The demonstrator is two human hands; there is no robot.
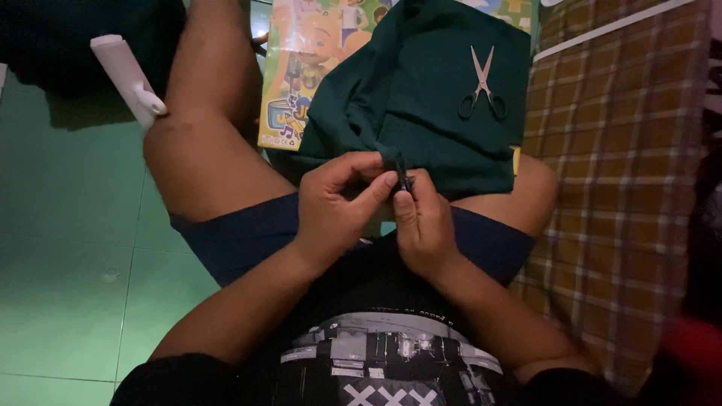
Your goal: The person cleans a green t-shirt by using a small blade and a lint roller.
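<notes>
green tiled floor | two hands, left, right, fingers pinching one green cloth | one scissors atop

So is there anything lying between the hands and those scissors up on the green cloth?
Nothing visible. Both the left hand and right hand pinch the near edge of the green cloth; only bare cloth lies between them and the scissors.

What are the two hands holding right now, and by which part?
Both the left hand and right hand pinch the near edge of the dark green cloth, fingertips meeting there.
</notes>
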